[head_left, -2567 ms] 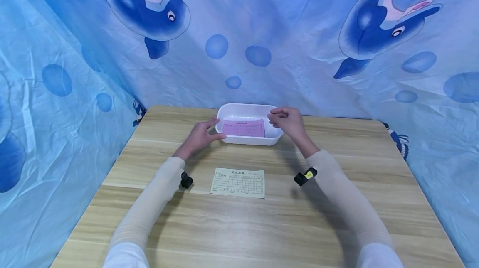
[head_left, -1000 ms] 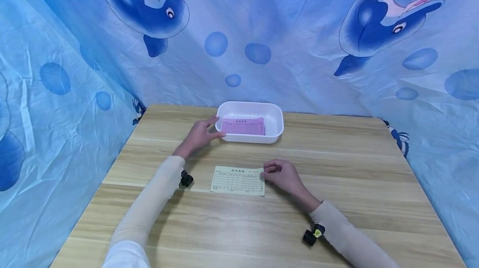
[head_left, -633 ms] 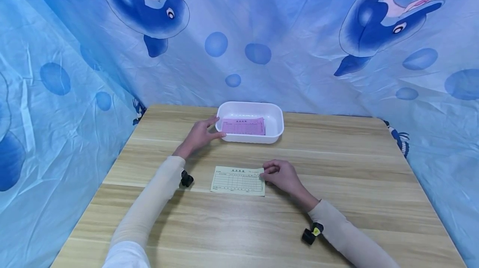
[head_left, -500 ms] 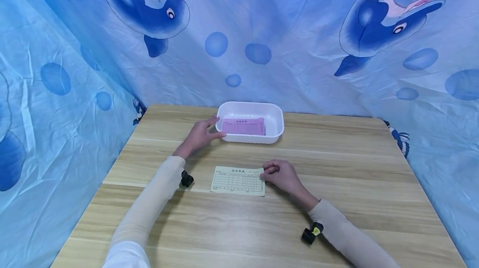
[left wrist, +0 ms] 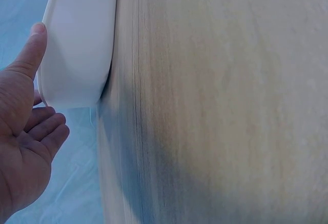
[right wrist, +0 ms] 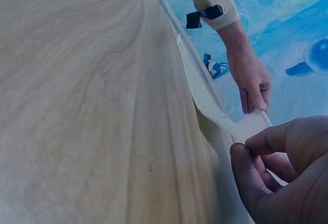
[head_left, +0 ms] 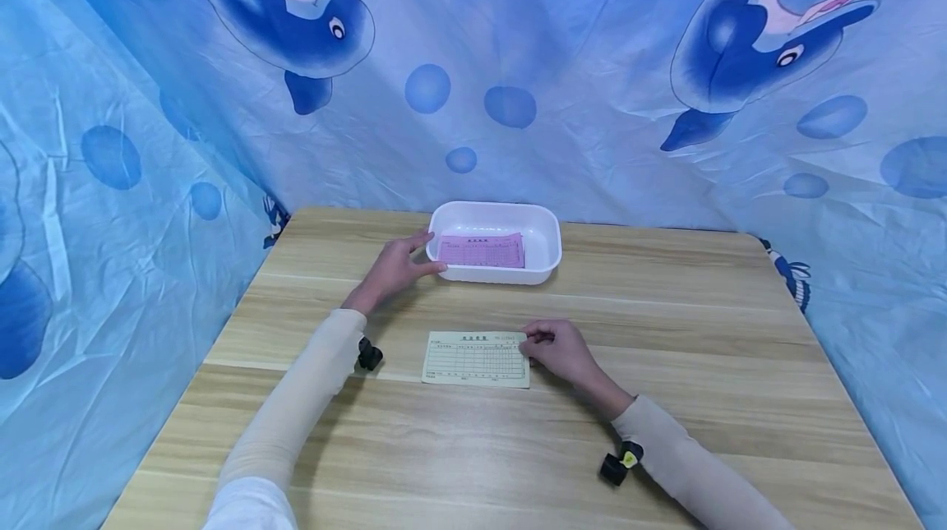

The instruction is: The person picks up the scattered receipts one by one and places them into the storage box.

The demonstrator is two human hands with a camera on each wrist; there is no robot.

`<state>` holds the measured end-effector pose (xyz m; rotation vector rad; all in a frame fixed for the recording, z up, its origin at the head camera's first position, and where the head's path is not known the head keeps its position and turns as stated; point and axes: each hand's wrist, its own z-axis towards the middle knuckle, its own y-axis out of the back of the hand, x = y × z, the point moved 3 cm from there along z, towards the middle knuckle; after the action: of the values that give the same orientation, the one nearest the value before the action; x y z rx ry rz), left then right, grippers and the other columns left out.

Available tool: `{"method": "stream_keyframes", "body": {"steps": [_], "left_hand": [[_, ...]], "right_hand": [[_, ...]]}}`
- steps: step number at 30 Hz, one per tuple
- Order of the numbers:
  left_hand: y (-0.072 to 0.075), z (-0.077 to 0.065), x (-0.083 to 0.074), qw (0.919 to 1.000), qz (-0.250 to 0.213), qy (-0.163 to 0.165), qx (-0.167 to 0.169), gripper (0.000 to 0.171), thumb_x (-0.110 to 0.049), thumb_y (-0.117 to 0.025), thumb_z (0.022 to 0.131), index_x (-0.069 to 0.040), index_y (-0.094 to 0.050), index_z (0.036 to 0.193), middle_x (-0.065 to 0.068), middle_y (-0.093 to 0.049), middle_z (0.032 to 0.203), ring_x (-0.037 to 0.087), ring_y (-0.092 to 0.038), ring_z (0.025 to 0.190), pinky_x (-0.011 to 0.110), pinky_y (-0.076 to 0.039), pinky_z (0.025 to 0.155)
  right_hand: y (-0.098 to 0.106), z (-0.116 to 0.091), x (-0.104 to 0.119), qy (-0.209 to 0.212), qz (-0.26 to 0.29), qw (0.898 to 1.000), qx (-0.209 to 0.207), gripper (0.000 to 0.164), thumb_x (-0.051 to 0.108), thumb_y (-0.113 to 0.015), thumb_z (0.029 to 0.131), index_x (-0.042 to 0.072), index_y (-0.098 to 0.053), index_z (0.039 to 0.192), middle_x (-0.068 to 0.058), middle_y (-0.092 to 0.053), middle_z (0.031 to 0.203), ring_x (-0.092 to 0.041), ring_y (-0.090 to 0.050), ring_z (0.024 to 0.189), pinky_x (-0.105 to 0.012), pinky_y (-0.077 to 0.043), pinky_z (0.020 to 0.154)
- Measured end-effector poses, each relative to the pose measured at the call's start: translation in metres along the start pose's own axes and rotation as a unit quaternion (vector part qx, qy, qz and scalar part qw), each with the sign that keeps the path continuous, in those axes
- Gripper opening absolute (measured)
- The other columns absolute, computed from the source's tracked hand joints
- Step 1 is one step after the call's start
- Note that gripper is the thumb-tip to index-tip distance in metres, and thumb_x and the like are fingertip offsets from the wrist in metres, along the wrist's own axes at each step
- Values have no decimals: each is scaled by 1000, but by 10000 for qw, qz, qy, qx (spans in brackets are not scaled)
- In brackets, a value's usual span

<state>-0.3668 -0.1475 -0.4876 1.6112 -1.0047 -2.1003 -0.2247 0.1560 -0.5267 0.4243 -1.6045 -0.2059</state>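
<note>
A pale yellow form slip (head_left: 475, 360), printed with a grid, lies on the table in front of the white plastic tray (head_left: 544, 244). My right hand (head_left: 564, 352) pinches its right edge between thumb and index finger; in the right wrist view, the slip (right wrist: 199, 90) bends upward off the wood at that end. At the tray's left end, my left hand (head_left: 394, 269) grips the rim, thumb along the front side and fingers at the far side. Pink form slips (head_left: 482, 251) lie inside the tray; how many are stacked cannot be told.
The wooden table (head_left: 473, 456) reaches back to a blue curtain (head_left: 592, 62) with printed dolphins, close behind the tray. Blue cloth also borders the table on both sides. A black wrist camera (head_left: 368, 355) sits on each sleeve.
My right hand has come from the tray's right end down to the yellow slip and taken its edge. The slip has just shifted slightly right. The left hand stays on the tray.
</note>
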Motion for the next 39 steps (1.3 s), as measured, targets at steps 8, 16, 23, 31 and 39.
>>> {"method": "stream_keyframes", "body": {"steps": [8, 16, 23, 31, 39], "left_hand": [[0, -2, -1, 10000, 15, -41, -20, 84, -44, -82, 86, -2, -47, 150, 20, -34, 162, 35, -37, 148, 49, -34, 121], [0, -1, -1, 10000, -9, -39, -24, 85, -45, -82, 85, -3, -47, 151, 19, -33, 163, 36, -36, 149, 50, -32, 122], [1, 0, -2, 9999, -32, -100, 0, 85, -45, -82, 85, -2, -47, 150, 21, -34, 162, 37, -37, 148, 51, -32, 122], [1, 1, 0, 10000, -58, -75, 30, 86, -45, -83, 84, -2, -47, 150, 21, -34, 162, 37, -35, 149, 51, -29, 123], [0, -1, -1, 10000, -30, -81, -40, 85, -45, -82, 84, -2, -49, 149, 21, -36, 160, 36, -37, 148, 50, -31, 123]], "right_hand": [[8, 1, 2, 39, 30, 10000, -45, 16, 4, -76, 88, 0, -76, 104, -5, -75, 86, -14, -70, 73, -22, -58, 67], [17, 1, 13, 375, -3, 9991, -192, 12, 8, -78, 89, 1, -77, 99, -7, -76, 89, -11, -67, 78, -19, -56, 69], [21, 2, 21, 363, 335, 9983, -295, 18, 8, -78, 90, -5, -75, 102, -12, -76, 92, -8, -67, 78, -18, -57, 71], [28, 4, 34, 237, 724, 9963, -408, 20, 6, -77, 91, -5, -74, 106, -10, -76, 93, -7, -68, 80, -30, -64, 77], [38, 11, 49, 306, 872, 9944, -518, 19, 10, -78, 91, -3, -76, 105, -7, -72, 89, -12, -66, 77, -33, -64, 73]]}}
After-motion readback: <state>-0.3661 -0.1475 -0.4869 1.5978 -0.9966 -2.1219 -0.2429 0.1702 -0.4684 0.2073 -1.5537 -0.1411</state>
